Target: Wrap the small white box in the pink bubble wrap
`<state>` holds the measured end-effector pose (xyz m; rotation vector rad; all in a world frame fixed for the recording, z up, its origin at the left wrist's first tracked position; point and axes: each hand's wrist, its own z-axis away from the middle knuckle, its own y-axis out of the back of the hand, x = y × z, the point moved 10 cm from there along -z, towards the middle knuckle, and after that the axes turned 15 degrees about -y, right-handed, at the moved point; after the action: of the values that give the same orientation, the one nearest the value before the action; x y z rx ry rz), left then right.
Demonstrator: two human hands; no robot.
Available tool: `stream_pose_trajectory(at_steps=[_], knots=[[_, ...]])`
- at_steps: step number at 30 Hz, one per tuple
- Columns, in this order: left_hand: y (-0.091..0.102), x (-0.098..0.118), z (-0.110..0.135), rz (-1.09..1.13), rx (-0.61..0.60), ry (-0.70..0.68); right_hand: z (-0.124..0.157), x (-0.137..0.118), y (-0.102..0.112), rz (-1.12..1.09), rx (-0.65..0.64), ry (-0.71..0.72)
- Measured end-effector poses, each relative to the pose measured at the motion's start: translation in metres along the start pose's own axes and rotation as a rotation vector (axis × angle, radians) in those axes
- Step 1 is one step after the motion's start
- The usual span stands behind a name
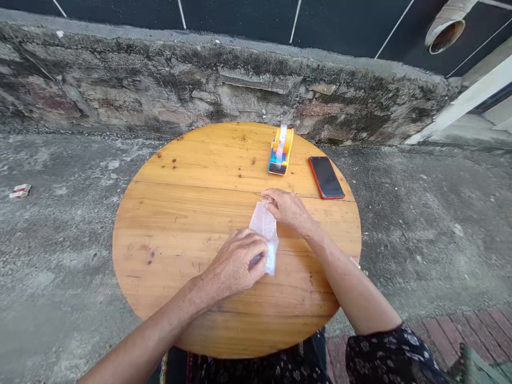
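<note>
A strip of translucent whitish wrap, perhaps bubble wrap, lies lengthwise on the round wooden table. Its near end looks thicker and bunched. My left hand is curled over that near end, fingers closed on it; whether anything is rolled inside I cannot make out. At the far end, my right hand pinches the wrap's edge between thumb and fingers. Beyond the right hand stands a yellow and blue tape dispenser with a roll of clear tape.
A phone in a red case lies near the table's right edge. Behind the table runs a rough stone ledge below a dark tiled wall. An open pipe end juts out at upper right. A small crumpled packet lies on the concrete ground.
</note>
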<state>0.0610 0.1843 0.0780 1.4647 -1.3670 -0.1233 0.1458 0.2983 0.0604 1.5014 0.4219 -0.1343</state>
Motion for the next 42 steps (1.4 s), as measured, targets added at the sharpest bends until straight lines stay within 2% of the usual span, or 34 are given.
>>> stream_pose_trajectory(at_steps=[5,8,10,12,15,18,21,29,34,38,42], knots=[[0.000,0.002,0.000,-0.016,-0.003,0.002,0.005,0.002,-0.006,0.017,0.072,-0.014],[0.002,0.003,0.000,-0.024,0.022,0.007,0.015,0.004,0.000,0.023,0.136,-0.027],[0.003,0.004,0.001,-0.025,0.035,0.006,0.025,0.001,0.008,-0.015,0.162,0.013],[0.002,0.004,0.001,-0.021,0.038,0.005,0.038,-0.007,0.013,-0.100,0.137,0.100],[0.001,0.002,0.002,-0.019,0.034,0.012,0.056,-0.018,0.010,-0.226,-0.002,0.205],[0.000,0.001,0.001,-0.012,0.022,0.013,0.068,-0.018,0.003,-0.270,-0.123,0.180],[0.000,0.001,0.000,-0.002,0.019,0.002,0.074,-0.015,-0.003,-0.262,-0.186,0.149],[0.001,0.002,0.002,0.008,0.026,0.018,0.076,-0.017,-0.009,-0.198,-0.250,0.183],[0.001,0.000,0.002,0.022,0.027,0.036,0.080,-0.013,-0.008,-0.226,-0.238,0.157],[0.000,-0.001,0.002,0.033,0.007,0.031,0.094,-0.011,0.004,-0.299,-0.218,0.138],[-0.001,-0.002,0.001,0.047,-0.014,0.035,0.118,-0.018,0.013,-0.281,-0.176,0.196]])
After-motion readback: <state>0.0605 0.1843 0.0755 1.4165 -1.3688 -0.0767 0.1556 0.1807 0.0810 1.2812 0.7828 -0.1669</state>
